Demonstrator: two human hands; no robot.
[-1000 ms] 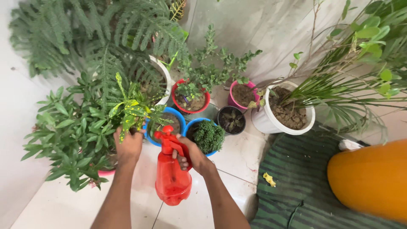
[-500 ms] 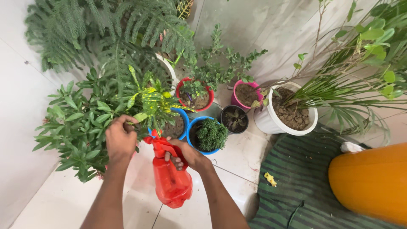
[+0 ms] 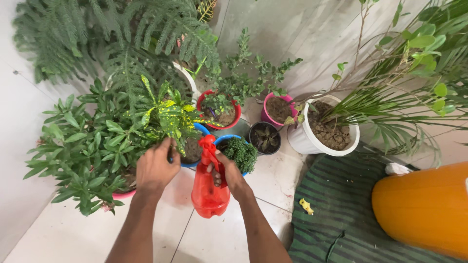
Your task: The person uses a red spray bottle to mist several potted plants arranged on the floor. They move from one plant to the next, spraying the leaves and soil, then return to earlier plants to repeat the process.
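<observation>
Right hand (image 3: 229, 175) is wrapped around a red spray bottle (image 3: 209, 192), held above the white tiles just in front of the blue pots. Left hand (image 3: 156, 165) has its fingers curled into the yellow-speckled plant (image 3: 170, 117), gripping its leaves.

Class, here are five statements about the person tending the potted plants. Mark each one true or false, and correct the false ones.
1. The right hand grips a red spray bottle. True.
2. The left hand rests flat on the floor tiles. False: it reaches into the yellow-speckled plant in the blue pot.
3. The large white pot holds bare-looking soil with a long-leaved plant. True.
4. The spray bottle is green. False: it is red, nozzle included.
5. A striped green mat lies on the floor, with a small yellow scrap on it. True.
</observation>
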